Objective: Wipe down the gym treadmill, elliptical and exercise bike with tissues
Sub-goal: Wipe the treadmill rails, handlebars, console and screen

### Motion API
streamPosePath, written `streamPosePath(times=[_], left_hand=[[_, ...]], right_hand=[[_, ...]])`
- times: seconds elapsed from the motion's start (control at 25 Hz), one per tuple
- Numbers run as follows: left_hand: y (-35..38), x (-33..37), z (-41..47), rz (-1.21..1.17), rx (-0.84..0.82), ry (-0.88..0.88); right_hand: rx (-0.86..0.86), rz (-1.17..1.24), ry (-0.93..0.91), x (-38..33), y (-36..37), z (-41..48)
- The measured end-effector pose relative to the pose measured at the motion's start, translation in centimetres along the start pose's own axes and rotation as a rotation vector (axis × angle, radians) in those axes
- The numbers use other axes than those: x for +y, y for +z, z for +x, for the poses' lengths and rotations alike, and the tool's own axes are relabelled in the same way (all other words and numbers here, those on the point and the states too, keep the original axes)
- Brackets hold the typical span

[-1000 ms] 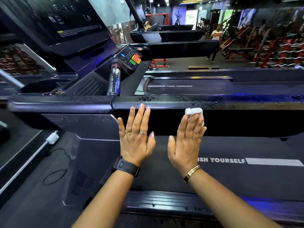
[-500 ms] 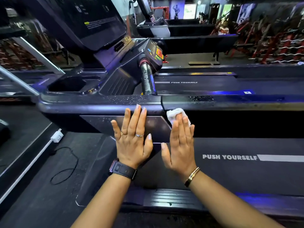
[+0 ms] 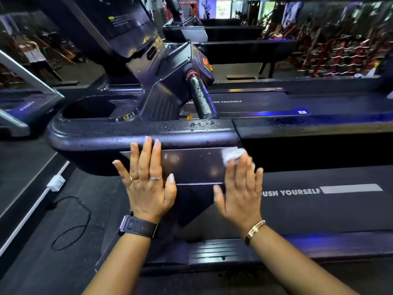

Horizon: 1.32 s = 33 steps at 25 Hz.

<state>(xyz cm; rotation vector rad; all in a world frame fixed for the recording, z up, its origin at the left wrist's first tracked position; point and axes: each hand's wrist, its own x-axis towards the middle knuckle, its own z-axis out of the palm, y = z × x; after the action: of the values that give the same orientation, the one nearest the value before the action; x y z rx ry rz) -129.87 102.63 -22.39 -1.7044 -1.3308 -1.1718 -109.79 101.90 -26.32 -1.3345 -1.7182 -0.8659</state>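
Head view: we see the left hand (image 3: 146,184) flat with its grip released, straight fingertips touching the front rail (image 3: 95,141) of the treadmill (image 3: 165,86), palm over the glossy panel (image 3: 191,165). The right hand (image 3: 240,192) also has its grip released, straight fingers pressing the white tissue (image 3: 230,154) onto the panel's upper right corner, slightly blurred. We note droplets (image 3: 200,124) on the rail top.
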Motion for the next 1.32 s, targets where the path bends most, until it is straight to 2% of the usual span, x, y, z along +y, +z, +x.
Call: streamPosePath(times=[0.12,0.24,0.32,0.44,0.56,0.68,0.76,0.84,1.0,1.04,1.2,1.24,1.32], left_hand=[[-0.5,-1.9,-0.1,-0.025,0.004,-0.018],[-0.9,-3.8,-0.3,-0.038,-0.001,0.003],[-1.2,-4.8,-0.5,-0.067,-0.010,0.023],[-1.6,-6.2,-0.5,-0.102,-0.012,0.053],[-2.0,-7.7,-0.4,-0.105,-0.009,0.038],[-2.2,-8.5,-0.4,-0.099,-0.020,0.049],[-2.2,-8.7,-0.6,-0.084,-0.026,0.065],[-2.1,-8.8,-0.6,-0.077,-0.025,0.062],[-1.8,-8.9,-0.6,-0.080,0.003,0.068],[-1.8,-8.9,-0.6,-0.089,0.006,0.065],[-1.6,-9.0,-0.6,-0.103,0.023,0.070],[-1.5,-9.1,-0.6,-0.105,0.027,0.071],[-1.3,-9.2,-0.7,-0.108,0.037,0.072]], right_hand=[[0.012,0.101,0.074,-1.4,-0.4,3.8],[-0.030,0.083,-0.062,-4.1,0.1,2.8],[-0.067,0.003,-0.085,-4.7,0.9,-0.3],[-0.042,-0.052,0.074,-3.7,0.8,-1.2],[-0.013,0.030,0.232,-4.9,-0.2,2.8],[-0.031,0.053,0.127,-8.1,0.2,3.5],[-0.060,-0.012,0.023,-9.0,1.1,0.9],[-0.054,-0.089,0.011,-7.9,1.4,-0.9],[-0.005,-0.040,0.241,-7.0,0.2,3.6],[-0.007,-0.010,0.247,-7.9,0.0,4.8],[-0.091,-0.043,-0.064,-11.3,1.5,1.7],[-0.102,-0.081,-0.098,-10.9,1.8,0.2],[-0.079,-0.118,-0.042,-9.6,1.6,-0.7]])
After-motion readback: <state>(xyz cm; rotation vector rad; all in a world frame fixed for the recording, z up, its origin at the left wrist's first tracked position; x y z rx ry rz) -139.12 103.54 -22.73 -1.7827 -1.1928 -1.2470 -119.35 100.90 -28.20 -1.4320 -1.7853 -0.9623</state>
